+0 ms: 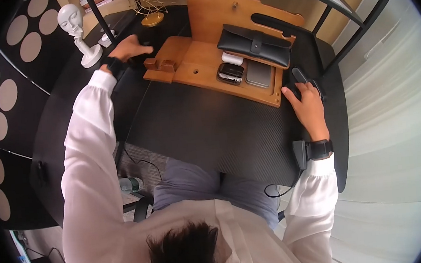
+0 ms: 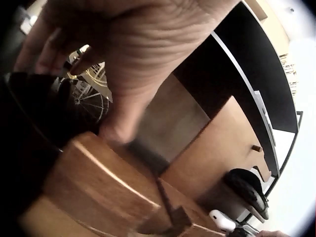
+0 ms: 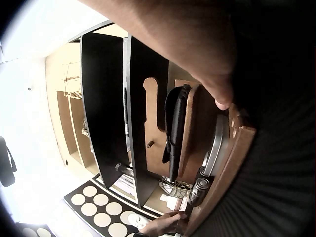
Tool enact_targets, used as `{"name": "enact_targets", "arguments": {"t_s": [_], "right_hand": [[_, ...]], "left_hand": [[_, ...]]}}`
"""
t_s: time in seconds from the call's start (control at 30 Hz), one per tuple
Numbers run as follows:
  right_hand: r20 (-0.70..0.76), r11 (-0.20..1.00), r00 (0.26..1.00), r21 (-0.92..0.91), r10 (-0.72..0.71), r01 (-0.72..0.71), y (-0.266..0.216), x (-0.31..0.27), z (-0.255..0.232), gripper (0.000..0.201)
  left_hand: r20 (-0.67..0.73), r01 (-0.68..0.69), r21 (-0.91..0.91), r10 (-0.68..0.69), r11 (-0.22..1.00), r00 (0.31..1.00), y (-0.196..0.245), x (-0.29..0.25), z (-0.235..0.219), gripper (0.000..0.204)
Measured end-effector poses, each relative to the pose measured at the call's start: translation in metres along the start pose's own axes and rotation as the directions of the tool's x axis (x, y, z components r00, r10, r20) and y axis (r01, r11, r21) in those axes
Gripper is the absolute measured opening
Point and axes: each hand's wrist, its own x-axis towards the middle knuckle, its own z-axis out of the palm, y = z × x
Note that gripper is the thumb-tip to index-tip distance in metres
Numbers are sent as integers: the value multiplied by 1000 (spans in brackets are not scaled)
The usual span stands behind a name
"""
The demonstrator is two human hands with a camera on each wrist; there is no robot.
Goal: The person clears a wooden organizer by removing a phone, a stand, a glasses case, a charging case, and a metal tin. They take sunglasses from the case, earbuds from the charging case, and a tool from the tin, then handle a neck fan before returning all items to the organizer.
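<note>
A wooden desk organizer (image 1: 188, 63) stands on the black desk. My left hand (image 1: 132, 47) is at its left end, thumb stretched toward the wood; in the left wrist view the thumb (image 2: 121, 121) is right by a wooden block (image 2: 98, 182). Beneath that hand lies something dark, partly hidden. My right hand (image 1: 309, 107) lies at the organizer's right corner, thumb near the wood and fingers loosely bent by a long black object (image 1: 299, 75). On the organizer sit a black flap case (image 1: 253, 45), a white rounded case (image 1: 232, 58), a black-and-silver item (image 1: 230, 73) and a flat grey case (image 1: 259, 74).
A white face figurine (image 1: 91, 56) stands at the back left, beside a black shelf post (image 1: 100, 18). A gold wire ornament (image 1: 152, 20) is behind the organizer. Black shelf framing (image 1: 361, 20) rises at the right, next to a pale curtain (image 1: 395, 130).
</note>
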Motion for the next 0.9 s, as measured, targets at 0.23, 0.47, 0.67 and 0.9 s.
{"name": "enact_targets", "arguments": {"t_s": [0.23,0.47,0.67,0.9], "right_hand": [[27,1000,1000,-10,14,-14,-5,1,-3,61],[33,1000,999,8,11,-11,-2,1,-2,62],[41,1000,999,-14,7,-6,-5,1,-4,62],[34,1000,999,-9,-4,5,-1,1,-1,62]], "left_hand": [[-17,38,190,-36,981,999,3,-62,-10,76],[-24,-35,-194,31,980,999,14,-65,4,61],[-194,-502,-143,473,853,859,53,-103,7,50],[186,-474,-265,527,840,829,61,-86,-5,23]]}}
